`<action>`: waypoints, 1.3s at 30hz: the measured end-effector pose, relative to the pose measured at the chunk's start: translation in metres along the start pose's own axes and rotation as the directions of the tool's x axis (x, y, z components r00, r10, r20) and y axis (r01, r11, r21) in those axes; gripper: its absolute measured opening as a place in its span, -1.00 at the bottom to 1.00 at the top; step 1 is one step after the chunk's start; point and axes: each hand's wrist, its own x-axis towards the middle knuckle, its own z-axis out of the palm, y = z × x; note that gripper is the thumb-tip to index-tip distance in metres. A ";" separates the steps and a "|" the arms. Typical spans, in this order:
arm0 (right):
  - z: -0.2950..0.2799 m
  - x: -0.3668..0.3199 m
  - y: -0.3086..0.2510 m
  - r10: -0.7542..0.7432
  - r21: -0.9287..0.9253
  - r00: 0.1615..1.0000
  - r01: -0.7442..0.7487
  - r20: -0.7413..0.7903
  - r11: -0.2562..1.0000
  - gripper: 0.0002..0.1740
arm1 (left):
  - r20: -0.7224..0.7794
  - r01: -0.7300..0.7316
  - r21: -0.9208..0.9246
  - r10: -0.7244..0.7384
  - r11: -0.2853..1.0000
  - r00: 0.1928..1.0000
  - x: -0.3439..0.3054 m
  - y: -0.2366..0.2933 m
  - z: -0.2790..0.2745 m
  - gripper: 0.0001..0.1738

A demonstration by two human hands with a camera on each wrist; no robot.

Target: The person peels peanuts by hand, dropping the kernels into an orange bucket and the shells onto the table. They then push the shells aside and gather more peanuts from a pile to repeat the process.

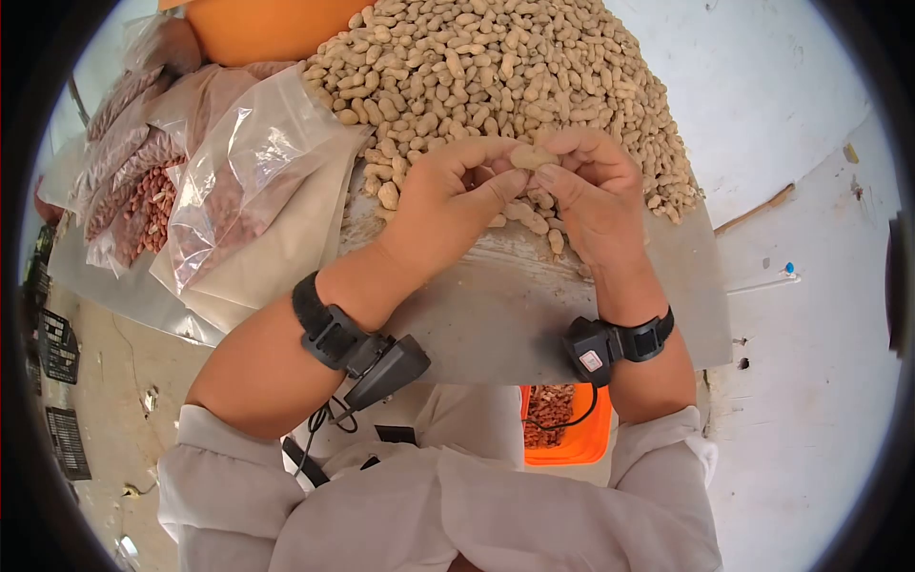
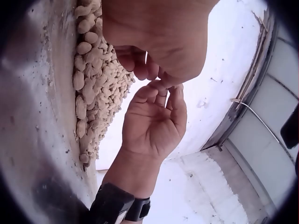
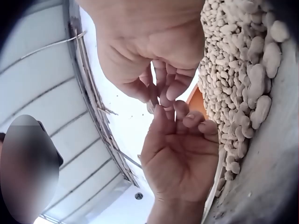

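Observation:
A big heap of unshelled peanuts point(image 1: 505, 76) lies on a grey table point(image 1: 515, 315). Just above its near edge, my left hand point(image 1: 496, 181) and right hand point(image 1: 562, 176) meet fingertip to fingertip. Together they pinch a single peanut pod point(image 1: 530, 155). In the left wrist view the left hand point(image 2: 154, 65) curls from above toward the right hand point(image 2: 156, 116), with the heap point(image 2: 98, 88) behind them. In the right wrist view the right hand point(image 3: 159, 88) is on top and the left hand point(image 3: 182, 140) below, fingers touching; the pod is mostly hidden there.
Clear plastic bags point(image 1: 248, 181), several holding red shelled kernels point(image 1: 143, 205), lie left of the heap. An orange bowl point(image 1: 267, 29) stands behind them. An orange bucket point(image 1: 562, 429) with kernels sits below the table's front edge. White floor lies to the right.

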 end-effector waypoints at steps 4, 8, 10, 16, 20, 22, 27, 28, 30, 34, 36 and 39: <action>-0.001 -0.004 -0.001 -0.054 -0.072 0.998 0.053 -0.014 0.996 -0.85 | -0.019 0.057 0.022 -0.056 0.998 0.998 -0.004 0.010 0.003 -0.72; -0.007 -0.003 0.005 -0.086 -0.195 0.996 0.092 0.038 0.977 -0.86 | -0.028 0.066 -0.058 -0.068 0.996 0.997 0.000 -0.001 -0.005 -0.73; -0.007 -0.003 0.003 -0.078 -0.246 0.995 0.092 0.064 0.965 -0.86 | -0.085 0.088 -0.127 -0.099 0.988 0.991 0.001 -0.003 -0.002 -0.73; -0.002 -0.005 0.003 -0.010 -0.091 1.000 0.009 -0.011 0.996 -0.84 | -0.041 0.092 -0.099 -0.097 0.991 0.994 0.001 -0.005 -0.004 -0.76; 0.002 -0.007 0.005 -0.004 -0.206 0.999 -0.006 -0.049 0.978 -0.83 | 0.047 0.127 -0.110 -0.123 0.986 0.991 0.001 -0.006 -0.005 -0.77; 0.002 -0.007 0.007 -0.041 -0.246 0.999 0.031 -0.033 0.969 -0.82 | 0.050 0.141 -0.135 -0.135 0.981 0.990 0.000 -0.006 -0.004 -0.77; -0.005 -0.006 0.018 -0.014 -0.213 1.000 0.017 0.015 0.977 -0.83 | -0.079 0.105 -0.074 -0.110 0.992 0.991 0.001 -0.004 -0.001 -0.67; -0.004 -0.006 0.017 0.007 -0.210 1.000 -0.003 0.019 0.978 -0.82 | -0.140 0.103 -0.076 -0.113 0.992 0.984 0.001 -0.002 0.001 -0.64; 0.001 -0.008 0.011 0.033 -0.172 0.999 -0.031 0.005 0.985 -0.82 | -0.053 0.122 -0.105 -0.128 0.987 0.990 0.002 -0.004 -0.002 -0.57; -0.001 -0.006 0.013 0.065 -0.277 0.997 -0.053 0.033 0.959 -0.83 | 0.108 0.169 -0.110 -0.157 0.980 0.982 0.000 0.002 -0.001 -0.48; 0.000 -0.007 0.014 0.111 -0.181 0.992 -0.098 0.060 0.978 -0.87 | 0.107 0.153 -0.075 -0.145 0.985 0.984 -0.002 0.003 0.005 -0.48; 0.003 -0.008 0.017 0.154 -0.183 0.986 -0.140 0.067 0.973 -0.89 | 0.076 0.157 -0.046 -0.153 0.987 0.985 -0.003 -0.002 0.008 -0.50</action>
